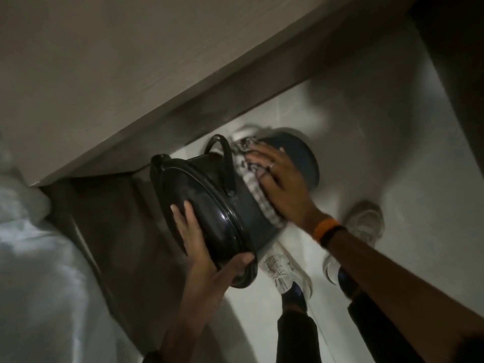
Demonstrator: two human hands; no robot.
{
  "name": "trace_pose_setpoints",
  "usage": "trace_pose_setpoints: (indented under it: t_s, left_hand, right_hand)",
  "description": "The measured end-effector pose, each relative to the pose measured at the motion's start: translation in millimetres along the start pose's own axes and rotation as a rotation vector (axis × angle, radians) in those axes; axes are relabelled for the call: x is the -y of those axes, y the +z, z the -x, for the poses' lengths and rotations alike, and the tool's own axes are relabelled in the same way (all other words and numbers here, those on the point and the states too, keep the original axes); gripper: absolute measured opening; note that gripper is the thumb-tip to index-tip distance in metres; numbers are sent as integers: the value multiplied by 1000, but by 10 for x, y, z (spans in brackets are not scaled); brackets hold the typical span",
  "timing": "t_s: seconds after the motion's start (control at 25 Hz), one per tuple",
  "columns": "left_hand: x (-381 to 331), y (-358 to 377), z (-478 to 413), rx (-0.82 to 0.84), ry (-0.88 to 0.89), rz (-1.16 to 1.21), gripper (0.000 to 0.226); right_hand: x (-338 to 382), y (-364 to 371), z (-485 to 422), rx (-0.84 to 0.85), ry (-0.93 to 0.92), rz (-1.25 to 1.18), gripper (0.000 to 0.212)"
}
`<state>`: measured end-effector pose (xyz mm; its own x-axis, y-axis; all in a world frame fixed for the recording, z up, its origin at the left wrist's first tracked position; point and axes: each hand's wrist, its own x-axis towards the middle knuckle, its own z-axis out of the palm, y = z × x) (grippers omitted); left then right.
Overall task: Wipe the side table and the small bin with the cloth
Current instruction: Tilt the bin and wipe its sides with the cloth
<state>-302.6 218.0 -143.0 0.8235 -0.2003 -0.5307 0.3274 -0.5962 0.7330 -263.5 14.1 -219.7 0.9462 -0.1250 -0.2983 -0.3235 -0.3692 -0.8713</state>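
Observation:
The small bin [235, 208] is dark, with a glossy black lid and a black carry handle, and it is held tilted on its side above the floor. My left hand [201, 242] grips the lid end, fingers spread over the lid and thumb under the rim. My right hand [277, 179] presses a light checked cloth [258, 195] flat against the bin's side wall. The bin's base end points away from me. The side table [91, 74] fills the upper left, its pale wood-grain top seen from above.
The floor [392, 142] is pale. My feet in white shoes [285, 273] stand just below the bin, and a loose white shoe [364, 221] lies to the right. White bedding [34, 258] lies at the left. A dark wall edge runs down the upper right.

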Motion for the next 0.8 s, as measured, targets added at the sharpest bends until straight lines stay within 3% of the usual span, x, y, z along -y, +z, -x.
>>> trace_pose_setpoints:
  t_s: [0.12, 0.32, 0.4, 0.48, 0.56, 0.64, 0.8]
  left_hand:
    - [42, -46, 48, 75, 19, -67, 132]
    - [29, -95, 93, 146, 21, -191, 129]
    - [109, -112, 140, 159, 27, -222, 125]
    - [181, -79, 185, 177, 49, -264, 121]
    - [186, 1, 226, 189, 99, -333, 117]
    - [155, 91, 232, 190, 112, -351, 116]
    - [177, 139, 297, 209, 94, -384, 118]
  right_hand:
    - [-100, -221, -393, -5, 253, 99, 35]
    - [402, -36, 40, 209, -47, -142, 42]
    - [295, -32, -16, 247, -105, -37, 42]
    - [30, -102, -323, 302, 12, 221, 40]
    - [-134, -264, -555, 363, 268, 317, 41]
    - [-69, -273, -520, 336, 295, 235, 41]
    - [277, -87, 35, 158, 23, -179, 42]
